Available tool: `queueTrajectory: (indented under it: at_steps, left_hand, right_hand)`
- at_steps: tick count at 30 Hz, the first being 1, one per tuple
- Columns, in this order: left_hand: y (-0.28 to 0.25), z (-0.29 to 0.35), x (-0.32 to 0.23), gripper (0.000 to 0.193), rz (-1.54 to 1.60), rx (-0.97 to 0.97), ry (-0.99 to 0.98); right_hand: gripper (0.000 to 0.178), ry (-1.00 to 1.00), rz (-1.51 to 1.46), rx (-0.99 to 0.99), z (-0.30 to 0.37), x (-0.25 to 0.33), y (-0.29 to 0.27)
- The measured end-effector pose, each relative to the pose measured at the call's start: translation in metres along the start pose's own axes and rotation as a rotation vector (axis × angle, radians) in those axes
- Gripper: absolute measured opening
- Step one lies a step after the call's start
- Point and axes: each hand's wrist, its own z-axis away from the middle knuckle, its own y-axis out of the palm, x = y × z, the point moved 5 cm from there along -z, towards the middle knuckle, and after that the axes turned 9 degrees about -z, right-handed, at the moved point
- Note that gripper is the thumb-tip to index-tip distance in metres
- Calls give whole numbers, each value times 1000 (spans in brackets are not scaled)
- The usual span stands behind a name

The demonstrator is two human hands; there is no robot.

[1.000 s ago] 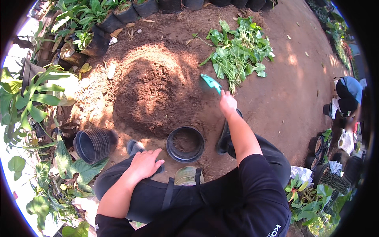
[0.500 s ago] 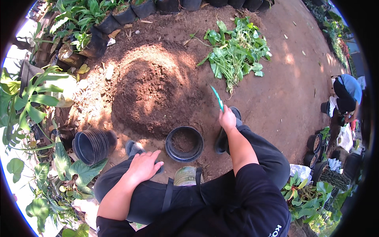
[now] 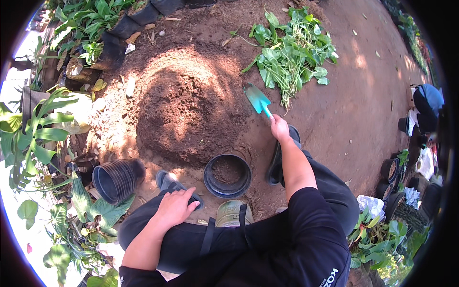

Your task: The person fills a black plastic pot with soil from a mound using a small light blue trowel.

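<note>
A teal hand trowel (image 3: 258,99) is gripped by its handle in my right hand (image 3: 279,127), blade facing up and pointing away from me, just right of the brown soil mound (image 3: 184,112). My left hand (image 3: 175,206) rests on my left knee with its fingers stretched out, holding nothing. Between my feet stands a round black pot (image 3: 208,182) with some soil in its bottom. Beyond the trowel lies a pile of uprooted green leafy plants (image 3: 294,57), their pale stems toward me.
On the left a stack of black pots (image 3: 114,179) lies tipped on its side among leafy plants (image 3: 40,129). Black planting bags (image 3: 126,27) line the far left. Another person (image 3: 428,107) bends at the far right, near more pots (image 3: 388,170).
My right hand has turned the trowel, so its blade, edge-on before, now shows its broad face. The whole view has shifted slightly. My left hand stays on my knee.
</note>
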Motion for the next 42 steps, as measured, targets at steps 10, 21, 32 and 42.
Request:
queueTrajectory:
  at_steps: [10,21,32,42]
  left_hand:
    - [-4,0,0,46,25,-5,16]
    - [-3,-5,0,47,57,17,7]
    - [-7,1,-3,46,60,-1,23]
    - [-9,6,-5,46,48,-25,27]
  right_hand:
    - [34,37,-27,-196,-15,10,-27]
    - [33,103,-39,-2,-4,4,0]
    - [33,122,-110,8,47,-1,31]
    - [30,161,-237,-17,89,11,81]
